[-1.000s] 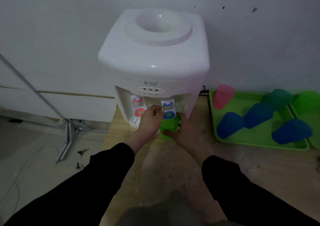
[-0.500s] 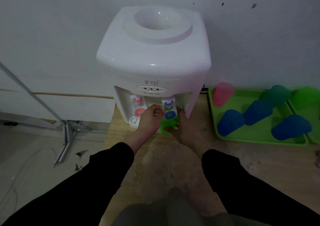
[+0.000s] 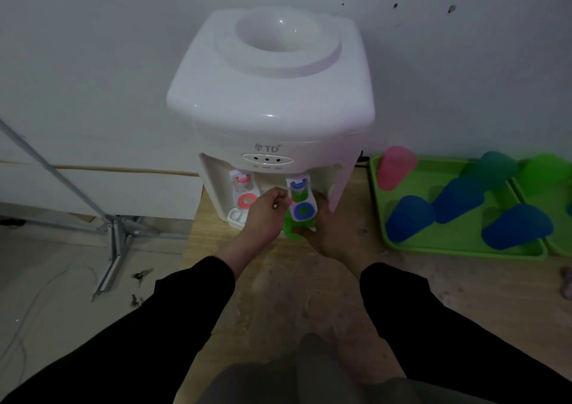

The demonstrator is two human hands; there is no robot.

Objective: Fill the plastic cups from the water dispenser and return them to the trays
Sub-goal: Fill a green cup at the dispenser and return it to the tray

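Two hands meet under the white water dispenser, which stands on a wooden table against the wall. The left hand has its fingers curled onto the left edge of the blue tap, pinching it. The right hand wraps around a green cup, holding it upright directly beneath that tap; whether water is running cannot be told. A red tap sits just left. To the right, a green tray carries upturned cups: one pink cup and several blue cups. A second tray lies just beside it.
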